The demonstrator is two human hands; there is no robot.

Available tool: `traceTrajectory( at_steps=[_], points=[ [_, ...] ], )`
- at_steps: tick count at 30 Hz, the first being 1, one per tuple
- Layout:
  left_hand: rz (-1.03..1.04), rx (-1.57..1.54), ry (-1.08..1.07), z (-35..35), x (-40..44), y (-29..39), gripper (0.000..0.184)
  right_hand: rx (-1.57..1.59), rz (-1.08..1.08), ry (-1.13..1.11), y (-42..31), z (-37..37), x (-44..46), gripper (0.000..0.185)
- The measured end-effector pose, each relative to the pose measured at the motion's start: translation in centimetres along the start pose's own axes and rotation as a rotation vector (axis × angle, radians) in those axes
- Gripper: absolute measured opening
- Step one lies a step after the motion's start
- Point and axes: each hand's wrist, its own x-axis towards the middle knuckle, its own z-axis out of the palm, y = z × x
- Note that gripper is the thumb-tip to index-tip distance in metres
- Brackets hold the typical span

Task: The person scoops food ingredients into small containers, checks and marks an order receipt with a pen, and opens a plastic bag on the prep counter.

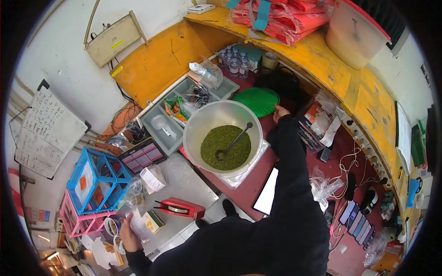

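Your right hand (281, 112), nearer, pinched the right edge of the green lid (256, 101), which lay beyond the bucket (192, 138), its wider span running sideways, while your left hand (130, 237) touched a clear bag (142, 227), grip unclear.

One cam, worn on head, faces fwd & down from up high. V. wide fisheye view, fairly near, w/ tub (223, 115) approx. centred.

Smooth plastic bucket (193, 139); plastic lid (257, 102)
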Motion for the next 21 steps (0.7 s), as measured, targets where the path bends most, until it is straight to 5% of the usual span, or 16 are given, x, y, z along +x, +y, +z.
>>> traceTrajectory(
  at_steps=[4, 7, 9, 12, 14, 21],
  points=[
    [0.040, -0.142, -0.137, 4.4, 2.9, 2.4, 0.042, -0.069, -0.411, -0.215, -5.5, 5.6, -11.0, 0.022],
    [0.170, -0.047, -0.220, 8.2, 5.0, 4.9, 0.039, -0.803, -1.321, -0.132, -6.9, 9.0, -22.3, 0.025],
    [0.310, 0.072, -0.226, 10.6, 6.6, 6.7, 0.036, -0.970, -1.265, -0.348, -6.1, 10.8, -31.6, 0.028],
    [0.665, 0.462, -0.178, 14.9, 8.4, 10.7, 0.037, -1.356, -1.595, -0.544, -0.6, 11.0, -38.2, 0.026],
    [0.923, 0.522, -0.177, 18.6, 9.2, 13.3, 0.046, -1.321, -1.553, -0.716, 3.3, 10.6, -39.1, 0.025],
    [1.434, 0.725, -0.578, 32.6, 12.6, 14.5, 0.066, -1.326, -1.491, -0.763, 6.1, 11.5, -38.2, 0.027]
  ],
)
